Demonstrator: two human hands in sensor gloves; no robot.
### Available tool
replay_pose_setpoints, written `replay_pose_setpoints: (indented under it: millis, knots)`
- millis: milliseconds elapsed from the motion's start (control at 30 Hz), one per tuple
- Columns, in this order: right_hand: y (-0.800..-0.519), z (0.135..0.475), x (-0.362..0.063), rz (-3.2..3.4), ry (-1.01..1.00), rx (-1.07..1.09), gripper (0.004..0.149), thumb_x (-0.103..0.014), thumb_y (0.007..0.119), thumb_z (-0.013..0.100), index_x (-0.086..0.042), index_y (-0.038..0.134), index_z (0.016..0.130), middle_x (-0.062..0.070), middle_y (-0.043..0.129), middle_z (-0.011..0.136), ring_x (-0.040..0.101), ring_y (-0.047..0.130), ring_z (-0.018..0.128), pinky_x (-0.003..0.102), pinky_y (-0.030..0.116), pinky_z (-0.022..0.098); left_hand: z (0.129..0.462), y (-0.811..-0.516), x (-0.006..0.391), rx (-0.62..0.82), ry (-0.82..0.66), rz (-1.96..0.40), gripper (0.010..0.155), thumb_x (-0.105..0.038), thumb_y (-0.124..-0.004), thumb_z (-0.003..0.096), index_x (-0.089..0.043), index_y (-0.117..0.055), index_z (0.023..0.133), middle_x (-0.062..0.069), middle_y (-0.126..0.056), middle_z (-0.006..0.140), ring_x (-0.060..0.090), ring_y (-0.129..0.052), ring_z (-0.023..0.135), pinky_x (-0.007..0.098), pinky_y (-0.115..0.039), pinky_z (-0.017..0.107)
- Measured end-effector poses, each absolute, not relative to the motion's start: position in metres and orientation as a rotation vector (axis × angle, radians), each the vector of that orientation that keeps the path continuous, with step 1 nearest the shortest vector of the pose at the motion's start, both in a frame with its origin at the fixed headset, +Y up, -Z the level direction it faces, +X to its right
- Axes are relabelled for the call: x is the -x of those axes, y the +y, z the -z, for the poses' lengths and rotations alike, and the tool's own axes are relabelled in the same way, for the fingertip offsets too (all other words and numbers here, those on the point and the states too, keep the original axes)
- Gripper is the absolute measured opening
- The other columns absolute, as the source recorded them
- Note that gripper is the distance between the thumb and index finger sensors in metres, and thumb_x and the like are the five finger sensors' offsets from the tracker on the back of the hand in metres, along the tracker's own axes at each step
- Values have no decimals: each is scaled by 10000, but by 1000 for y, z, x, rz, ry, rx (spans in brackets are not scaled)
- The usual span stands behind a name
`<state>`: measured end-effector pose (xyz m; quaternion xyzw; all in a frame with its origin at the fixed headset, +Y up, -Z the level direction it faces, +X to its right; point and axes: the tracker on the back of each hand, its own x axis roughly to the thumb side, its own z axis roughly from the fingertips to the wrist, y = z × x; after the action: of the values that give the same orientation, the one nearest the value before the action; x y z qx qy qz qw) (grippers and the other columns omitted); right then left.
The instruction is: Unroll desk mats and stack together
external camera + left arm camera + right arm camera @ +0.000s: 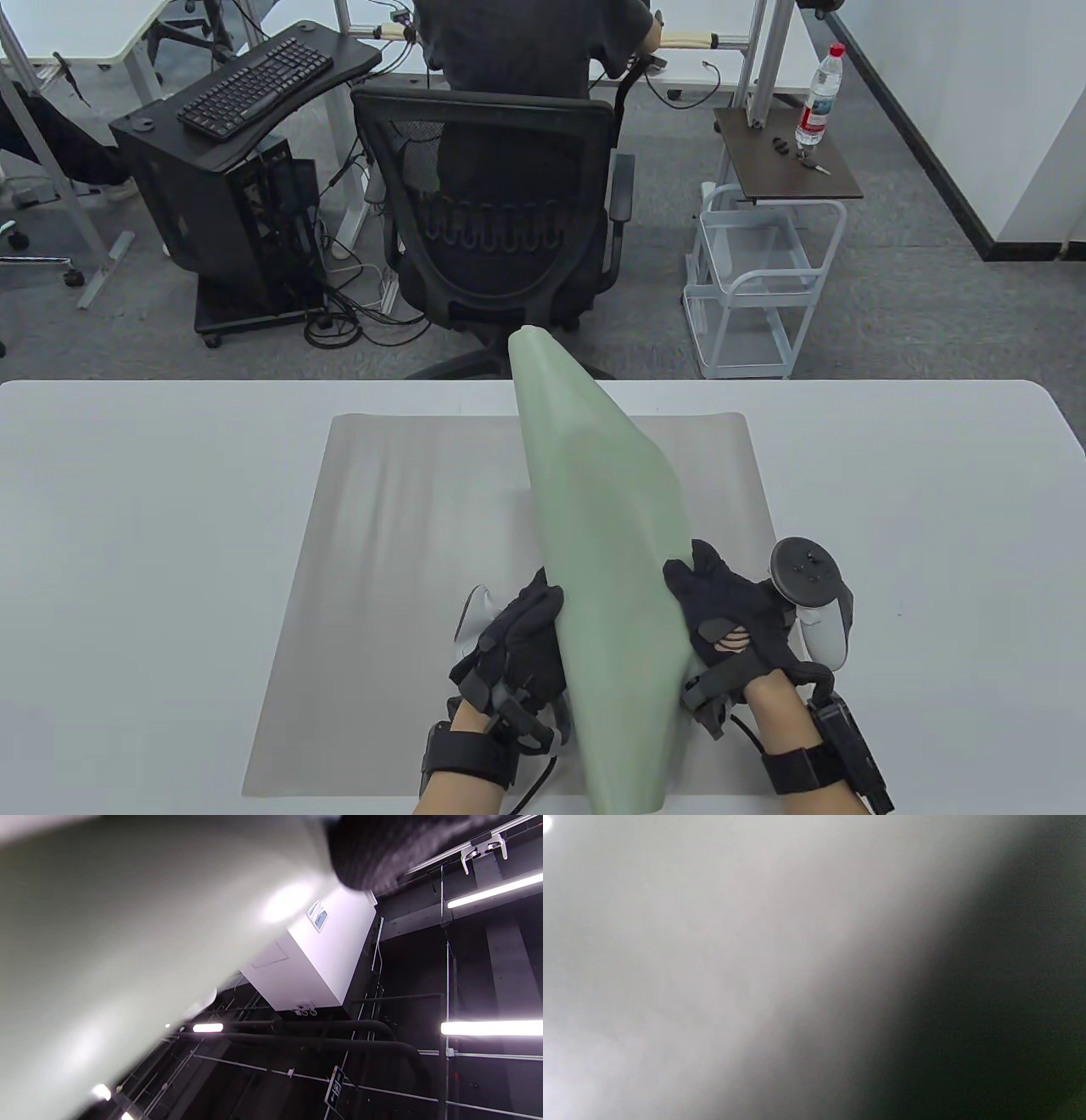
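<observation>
Both hands are clamped on the green mat [594,543], left hand [513,649] on one side and right hand [734,628] on the other, so each grip is grasping it. It's half-curled and raised over the grey mat [382,543], which lies flat on the white desk [153,526]. Right wrist view is just blur.
</observation>
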<state>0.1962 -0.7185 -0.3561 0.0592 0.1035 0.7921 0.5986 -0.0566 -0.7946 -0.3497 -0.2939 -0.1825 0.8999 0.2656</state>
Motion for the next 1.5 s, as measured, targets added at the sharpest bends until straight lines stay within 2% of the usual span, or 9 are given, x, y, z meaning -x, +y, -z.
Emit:
replay_pose_setpoints:
  millis: [233,367,533,733,900,1067,1167,1300,1500]
  knots:
    - [-718,355,-183,-1831,283,-185,427,-349,665,573,-209,589,969,-43,923,591,80,954,127,232,880,68,357,-793,57,793,-585,-2445,731,-464,-957,411,-301,-524,977,-68,-824,803,163,-980,557,368,-900,490]
    - [-721,358,-194,-1926,227,-154,425,-360,668,563,-224,604,961,-57,931,576,73,949,110,222,876,52,358,-797,62,799,-524,-2466,665,-344,-884,452,-306,-499,992,35,-637,1065,382,-866,935,476,-876,630]
    - [-726,362,-208,-1894,221,-94,424,-346,678,561,-215,615,959,-36,935,570,88,949,103,234,871,42,358,-795,69,744,-481,-2426,818,-259,-778,467,-243,-165,1009,104,-506,1108,357,-851,933,535,-792,665]
    - [-732,366,-222,-1883,226,-47,422,-342,683,559,-213,622,955,-27,938,567,90,950,98,236,870,37,359,-800,80,686,-383,-2451,841,-284,-717,477,-217,-48,983,118,-395,1119,358,-767,954,539,-729,689]
    - [-731,366,-227,-1884,235,-60,420,-349,686,555,-222,632,952,-36,944,560,86,948,91,230,869,31,360,-807,82,718,-290,-2423,781,-330,-934,454,-226,-372,986,-7,-621,1016,232,-907,810,419,-858,616]
    - [-731,365,-225,-1887,252,-72,419,-351,691,550,-226,644,948,-38,949,553,86,945,83,230,865,24,360,-807,77,746,-332,-2434,609,-378,-949,438,-328,-546,892,-32,-736,947,191,-959,730,385,-885,580]
    - [-731,366,-233,-1897,239,-51,418,-352,693,549,-232,648,946,-39,950,551,85,944,81,228,865,22,360,-804,81,739,-345,-2389,645,-299,-888,454,-234,-417,891,89,-581,1068,395,-889,912,484,-873,634]
    - [-731,366,-236,-1884,248,-40,416,-346,696,548,-226,653,944,-30,951,549,91,945,79,234,864,20,360,-803,79,720,-357,-2412,834,-265,-837,470,-227,-185,988,24,-612,1047,330,-924,897,463,-872,634]
    - [-730,366,-246,-1879,225,-19,414,-347,699,547,-229,658,942,-29,954,547,90,945,76,232,863,18,361,-797,82,723,-380,-2393,843,-273,-748,474,-197,-85,988,104,-501,1083,345,-850,897,532,-774,656]
